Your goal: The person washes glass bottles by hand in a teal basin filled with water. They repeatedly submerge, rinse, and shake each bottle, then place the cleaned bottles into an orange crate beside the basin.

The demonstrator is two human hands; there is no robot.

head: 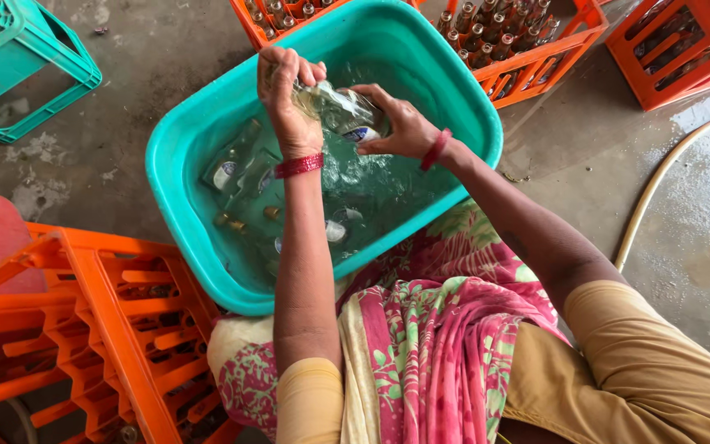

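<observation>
Clear glass bottle (340, 111) is gripped at both ends by the left hand (285, 99) and right hand (400, 127) above the water-filled teal tub (462, 90), orange crates (536, 57) noted at 1 o'clock.

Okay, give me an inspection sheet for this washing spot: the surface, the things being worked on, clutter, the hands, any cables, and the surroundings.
Surface: bare concrete floor, stained, wet at the right.
Job's things: teal tub of water; a clear glass bottle held over it; more bottles lying submerged.
Clutter: small debris on the floor near the tub's right side.
Grippers: left hand grips the bottle's upper end, right hand holds its labelled end; red bangles on both wrists.
Cables: no cables; a pale hose curves across the wet floor.
Surroundings: orange crate of upright bottles behind the tub, stacked orange crates at the left, teal crate top left.
</observation>
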